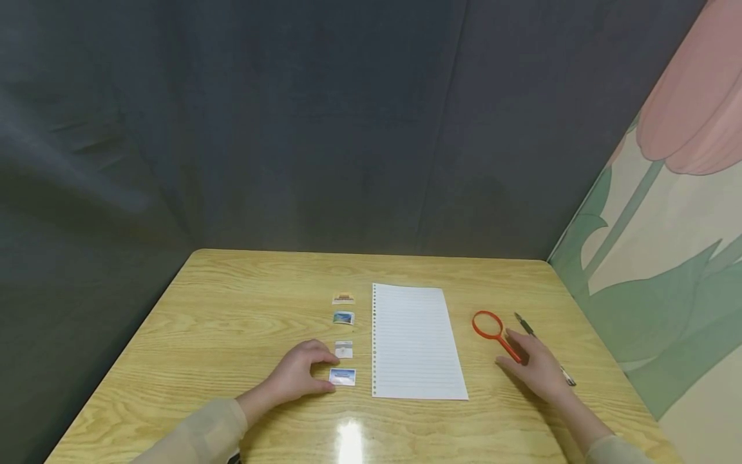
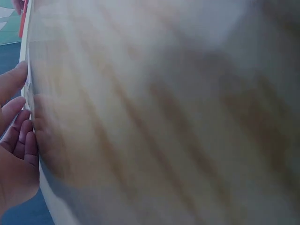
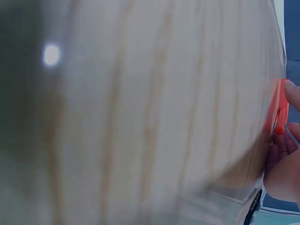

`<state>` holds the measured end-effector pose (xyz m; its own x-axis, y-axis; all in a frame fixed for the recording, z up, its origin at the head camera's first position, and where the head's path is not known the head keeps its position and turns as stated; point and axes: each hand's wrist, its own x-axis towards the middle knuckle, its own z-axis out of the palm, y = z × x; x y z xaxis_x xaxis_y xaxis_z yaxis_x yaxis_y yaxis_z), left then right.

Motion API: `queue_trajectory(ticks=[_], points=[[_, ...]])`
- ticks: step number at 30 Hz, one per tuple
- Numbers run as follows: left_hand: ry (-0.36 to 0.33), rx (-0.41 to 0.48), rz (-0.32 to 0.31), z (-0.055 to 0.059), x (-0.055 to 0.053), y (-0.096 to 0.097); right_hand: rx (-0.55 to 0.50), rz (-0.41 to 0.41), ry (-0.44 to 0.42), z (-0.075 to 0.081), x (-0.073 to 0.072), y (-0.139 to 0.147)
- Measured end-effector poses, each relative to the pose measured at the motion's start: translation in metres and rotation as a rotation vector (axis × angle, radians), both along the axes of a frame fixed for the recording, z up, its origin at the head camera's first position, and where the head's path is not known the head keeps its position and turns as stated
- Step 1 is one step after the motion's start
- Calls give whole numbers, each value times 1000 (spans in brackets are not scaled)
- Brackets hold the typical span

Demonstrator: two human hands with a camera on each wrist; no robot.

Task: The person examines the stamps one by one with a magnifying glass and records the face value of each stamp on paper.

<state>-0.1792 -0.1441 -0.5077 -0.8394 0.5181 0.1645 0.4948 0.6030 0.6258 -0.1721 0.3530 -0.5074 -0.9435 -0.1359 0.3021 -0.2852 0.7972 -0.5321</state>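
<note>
My left hand (image 1: 298,370) rests low over the table, thumb and forefinger spread apart. Its thumb tip is right at the lower left corner of a small blue-and-white card (image 1: 342,377). The forefinger reaches toward a pale grey and white card (image 1: 344,349). Further back lie two more small picture cards, one blue and green (image 1: 344,318), one yellowish (image 1: 344,299). Over on the right, my right hand (image 1: 539,370) is relaxed, thumb and forefinger parted. Between them lies the handle end of a red magnifying glass (image 1: 510,348), its round lens pointing away from me.
A lined sheet of paper (image 1: 414,341) with a punched left edge lies mid-table. Beside the right hand is a dark-tipped pen (image 1: 525,324), partly hidden behind it. A dark curtain (image 1: 324,129) hangs behind the wooden table (image 1: 243,309); a flower-patterned cloth (image 1: 672,270) is at right.
</note>
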Motion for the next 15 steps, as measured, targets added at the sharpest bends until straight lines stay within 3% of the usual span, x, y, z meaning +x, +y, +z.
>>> queue_trajectory(ticks=[15], points=[[-24, 53, -19, -6, -2, -2, -35, -56, 61, -8, -1, 1]])
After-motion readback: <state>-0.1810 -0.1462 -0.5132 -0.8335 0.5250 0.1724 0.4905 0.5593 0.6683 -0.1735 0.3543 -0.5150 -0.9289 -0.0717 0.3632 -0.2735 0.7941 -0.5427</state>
